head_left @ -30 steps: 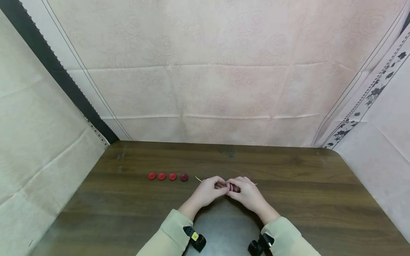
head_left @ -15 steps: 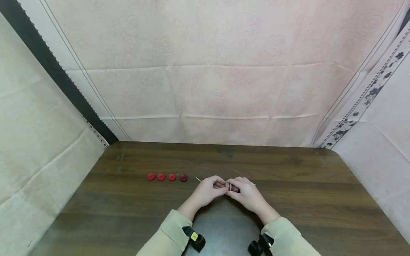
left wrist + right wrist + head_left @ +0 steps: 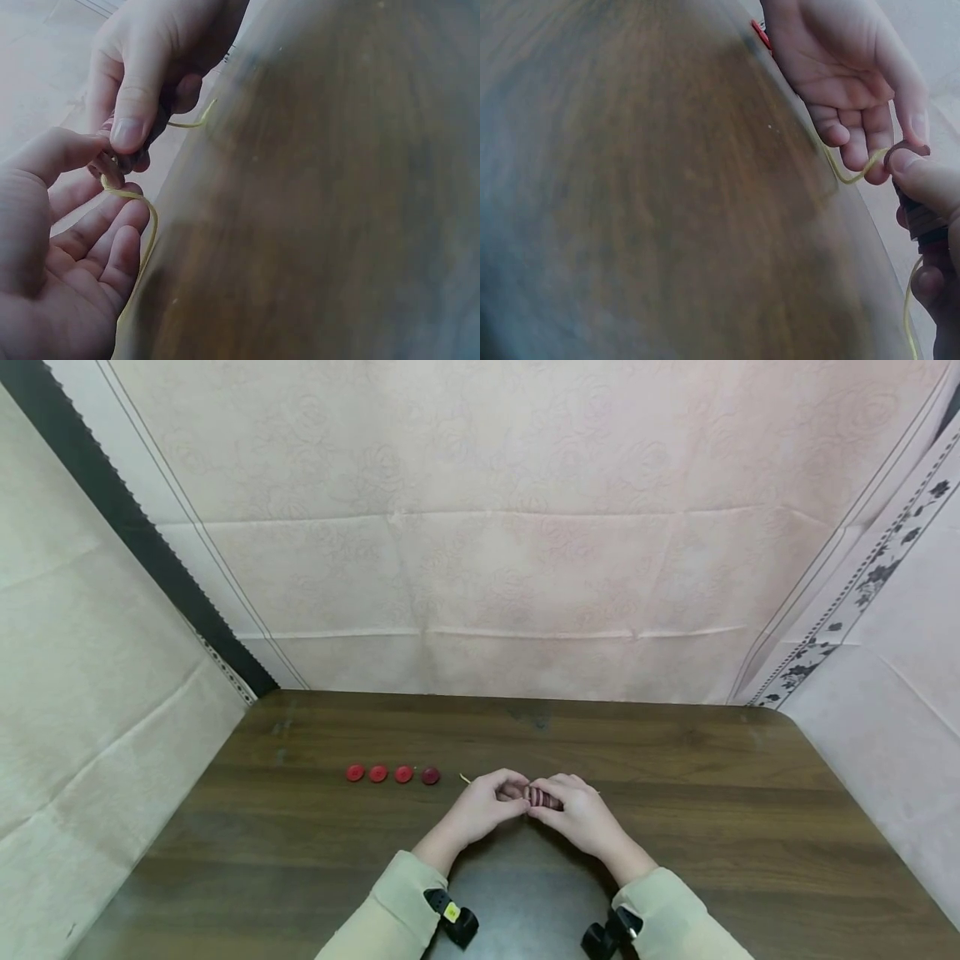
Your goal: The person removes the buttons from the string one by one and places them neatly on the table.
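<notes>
Though partly hidden, pinched by left hand (image 3: pixel 489 803) and right hand (image 3: pixel 576 812): disc stack (image 3: pixel 538 797); beside grip: yellow cord (image 3: pixel 155 219), clearest in wrist views.

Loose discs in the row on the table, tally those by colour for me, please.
Bright red discs: 3
Dark red disc: 1
Total: 4, leaving out the stack in the right hand, too hidden to count.
</notes>
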A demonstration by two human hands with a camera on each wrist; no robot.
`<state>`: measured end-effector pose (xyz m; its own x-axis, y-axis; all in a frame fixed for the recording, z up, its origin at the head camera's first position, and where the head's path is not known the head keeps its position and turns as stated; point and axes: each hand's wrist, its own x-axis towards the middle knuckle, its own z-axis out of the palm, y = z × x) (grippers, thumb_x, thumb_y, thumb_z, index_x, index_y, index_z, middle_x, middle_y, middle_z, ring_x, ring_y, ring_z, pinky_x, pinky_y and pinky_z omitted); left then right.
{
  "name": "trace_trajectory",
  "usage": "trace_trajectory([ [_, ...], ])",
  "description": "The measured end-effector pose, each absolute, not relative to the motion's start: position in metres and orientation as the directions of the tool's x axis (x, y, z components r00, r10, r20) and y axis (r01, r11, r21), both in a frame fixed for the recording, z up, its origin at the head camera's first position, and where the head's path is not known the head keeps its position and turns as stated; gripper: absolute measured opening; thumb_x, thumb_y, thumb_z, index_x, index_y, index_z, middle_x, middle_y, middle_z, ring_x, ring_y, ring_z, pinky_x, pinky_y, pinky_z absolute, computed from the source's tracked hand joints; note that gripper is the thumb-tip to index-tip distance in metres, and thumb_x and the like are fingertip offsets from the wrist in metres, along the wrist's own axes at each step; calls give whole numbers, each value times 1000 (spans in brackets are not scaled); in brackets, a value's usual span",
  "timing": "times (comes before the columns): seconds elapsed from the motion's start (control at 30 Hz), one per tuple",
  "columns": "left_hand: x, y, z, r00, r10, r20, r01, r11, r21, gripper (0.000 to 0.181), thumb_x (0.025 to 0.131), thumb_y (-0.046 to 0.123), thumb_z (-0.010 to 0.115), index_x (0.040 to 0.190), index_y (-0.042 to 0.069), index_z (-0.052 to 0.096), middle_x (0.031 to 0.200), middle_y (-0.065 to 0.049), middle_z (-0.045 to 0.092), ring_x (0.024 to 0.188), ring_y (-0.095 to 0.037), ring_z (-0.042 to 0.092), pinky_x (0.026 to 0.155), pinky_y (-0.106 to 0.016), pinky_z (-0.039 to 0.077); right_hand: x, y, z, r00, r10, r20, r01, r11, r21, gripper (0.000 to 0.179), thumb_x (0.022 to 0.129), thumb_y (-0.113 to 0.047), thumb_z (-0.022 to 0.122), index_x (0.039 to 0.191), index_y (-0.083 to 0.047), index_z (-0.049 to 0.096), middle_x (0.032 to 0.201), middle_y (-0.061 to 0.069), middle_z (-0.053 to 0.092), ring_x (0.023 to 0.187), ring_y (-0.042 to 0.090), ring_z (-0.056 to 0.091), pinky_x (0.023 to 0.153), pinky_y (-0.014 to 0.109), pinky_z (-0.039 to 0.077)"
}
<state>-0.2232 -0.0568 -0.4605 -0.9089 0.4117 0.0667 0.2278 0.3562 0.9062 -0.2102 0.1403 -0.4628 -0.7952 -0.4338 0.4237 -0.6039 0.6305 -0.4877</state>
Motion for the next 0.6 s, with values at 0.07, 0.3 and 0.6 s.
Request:
trace_trajectory([
  [0.07,-223,-58,-460,-906,416,77,243,365,899,24,86,21,68,108,12,65,92,3,64,84,-11,59,74,-28,48,-210,141,-462,-798,-430,423,-600,636,-485,23,82,-28,73,103,-20,69,94,-10,62,87,11,53,72,31,47],
  [0.3,-222,-62,-457,-906,414,89,263,384,885,23,86,18,67,107,10,66,93,4,63,86,-12,58,76,-29,47,-210,144,-460,-811,-414,414,-582,647,-492,26,81,-26,74,104,-15,70,96,-7,63,88,11,55,76,34,47],
  [0.6,-221,-73,-457,-925,373,64,230,419,878,24,87,18,67,109,9,63,93,4,62,86,-14,57,76,-32,47,-208,145,-458,-834,-392,387,-549,660,-513,31,81,-26,74,108,-11,69,98,-7,63,88,12,54,74,33,48],
])
